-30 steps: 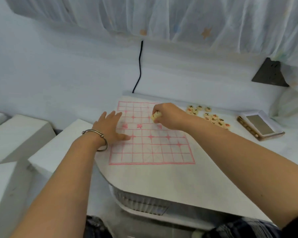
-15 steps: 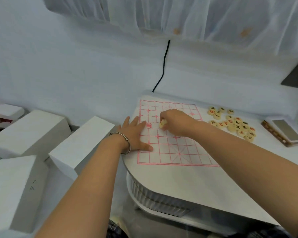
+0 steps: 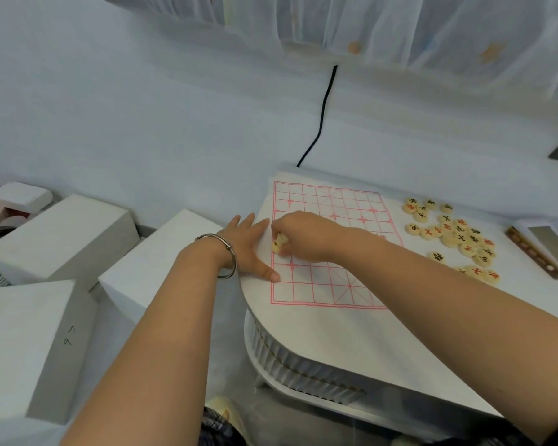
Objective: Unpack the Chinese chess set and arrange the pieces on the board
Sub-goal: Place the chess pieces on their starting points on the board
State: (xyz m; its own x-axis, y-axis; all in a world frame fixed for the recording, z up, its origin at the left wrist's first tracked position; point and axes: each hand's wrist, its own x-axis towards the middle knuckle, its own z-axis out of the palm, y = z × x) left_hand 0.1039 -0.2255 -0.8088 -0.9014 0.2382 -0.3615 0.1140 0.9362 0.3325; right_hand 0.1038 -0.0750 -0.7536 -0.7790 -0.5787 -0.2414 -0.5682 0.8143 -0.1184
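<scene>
A: Pinching a chess piece [image 3: 278, 245] between fingertips, the right hand [image 3: 306, 235] was curled over the left edge column of the board [image 3: 332, 284], with the piece held at or just above the red grid; contact could not be judged.

B: And half a second earlier?

A: That hand had stood further into the grid, nearer the board's middle. It had since travelled toward the left border line, still closed on the same pale disc.

B: What did the left hand [image 3: 248, 249] do?

A: It lay flat, fingers spread and holding nothing, pressing the sheet's left margin, its thumb tip touching the grid's outer line. A metal bangle [image 3: 221, 255] circled the wrist. Its pose matched the earlier frames.

B: Where were the remaining pieces?

A: They lay in a loose pile [image 3: 455, 236] on the white tabletop [image 3: 351, 342], right of the board and well apart from both hands, red and black characters facing up. Beside them sat the open box [image 3: 543, 249].

B: Anything else altered?

A: The view had swung leftward, so the white foam blocks [image 3: 62, 233] filled more of the left side, and the black cable [image 3: 322, 114] on the wall appeared further right.
</scene>
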